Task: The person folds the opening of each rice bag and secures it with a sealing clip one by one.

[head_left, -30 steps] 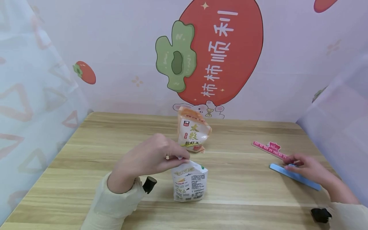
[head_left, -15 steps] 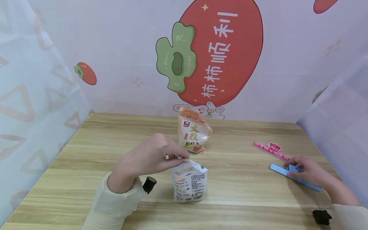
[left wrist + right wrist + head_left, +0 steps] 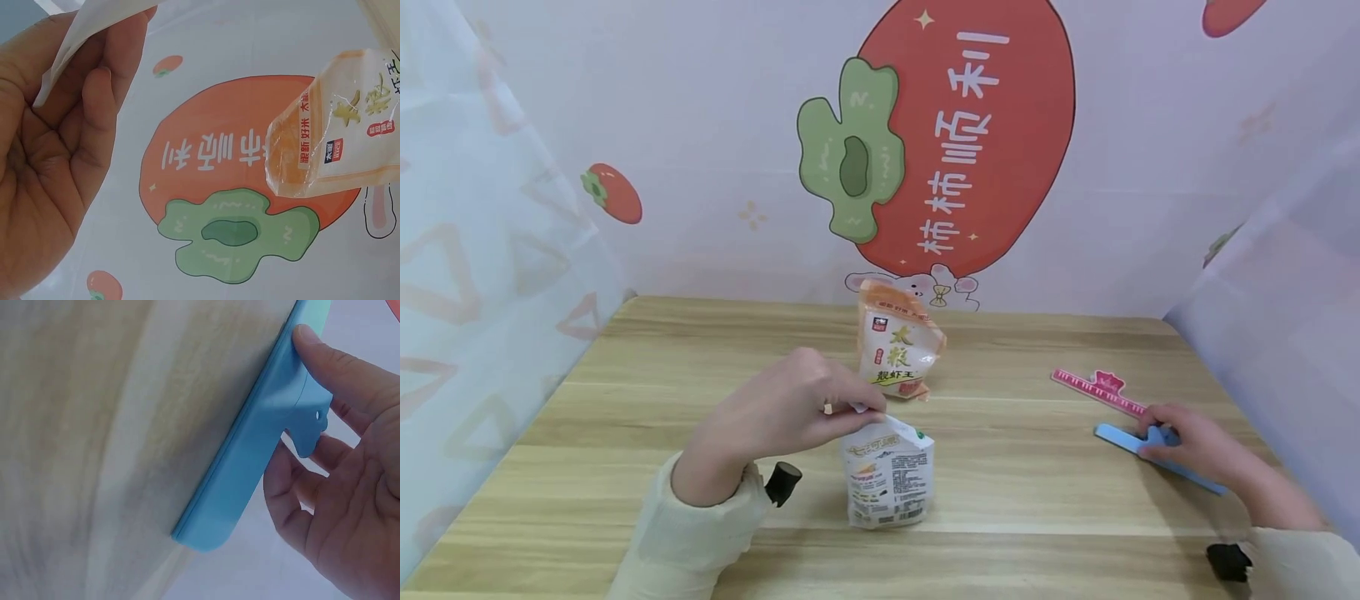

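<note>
My left hand (image 3: pixel 797 400) pinches the folded top edge of a small white printed bag (image 3: pixel 891 483), which stands upright on the table. In the left wrist view the white edge (image 3: pixel 103 22) runs between that hand's thumb and fingers. Over on the right, my right hand (image 3: pixel 1198 446) holds a long blue bag clip (image 3: pixel 1116 437) at its middle. The right wrist view has the thumb on the face of the blue clip (image 3: pixel 240 462) and the other fingers curled behind its handle. Just beyond lies a pink bag clip (image 3: pixel 1093 388) with a crown-shaped handle, close to the right fingertips.
An orange and white rice bag (image 3: pixel 898 354) stands behind the white bag, near the back of the wooden table (image 3: pixel 1000 500). A printed cloth (image 3: pixel 722 108) hangs along the table's back edge, with more cloth on both sides.
My right thumb and fingers have lowered and closed around the middle of the blue clip. The left hand still pinches the white bag, and the head view has shifted slightly.
</note>
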`<state>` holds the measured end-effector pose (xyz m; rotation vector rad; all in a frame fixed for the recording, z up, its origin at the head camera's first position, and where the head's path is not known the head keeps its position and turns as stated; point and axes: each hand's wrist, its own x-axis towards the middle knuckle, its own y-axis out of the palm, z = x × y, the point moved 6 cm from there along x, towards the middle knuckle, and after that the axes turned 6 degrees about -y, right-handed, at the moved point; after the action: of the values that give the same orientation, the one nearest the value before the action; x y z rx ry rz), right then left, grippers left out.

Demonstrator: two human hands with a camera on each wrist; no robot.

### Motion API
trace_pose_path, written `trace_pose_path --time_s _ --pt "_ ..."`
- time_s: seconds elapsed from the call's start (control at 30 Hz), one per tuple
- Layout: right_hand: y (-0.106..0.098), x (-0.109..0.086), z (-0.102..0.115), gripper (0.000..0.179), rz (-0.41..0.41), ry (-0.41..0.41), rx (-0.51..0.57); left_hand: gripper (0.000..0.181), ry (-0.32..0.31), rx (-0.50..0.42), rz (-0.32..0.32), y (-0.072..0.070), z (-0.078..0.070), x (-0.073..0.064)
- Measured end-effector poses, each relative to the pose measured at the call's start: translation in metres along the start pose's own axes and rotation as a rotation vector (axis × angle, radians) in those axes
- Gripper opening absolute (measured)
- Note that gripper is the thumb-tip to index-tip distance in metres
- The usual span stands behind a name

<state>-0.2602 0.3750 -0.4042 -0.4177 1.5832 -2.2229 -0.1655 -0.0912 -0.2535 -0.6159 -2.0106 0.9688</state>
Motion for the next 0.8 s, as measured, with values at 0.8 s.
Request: trace_pose_path --time_s 0.8 --pt "-0.017 0.003 0.005 0.026 0.084 0.117 -0.017 0.006 -0.024 0.015 0.006 -0.001 0.001 0.000"
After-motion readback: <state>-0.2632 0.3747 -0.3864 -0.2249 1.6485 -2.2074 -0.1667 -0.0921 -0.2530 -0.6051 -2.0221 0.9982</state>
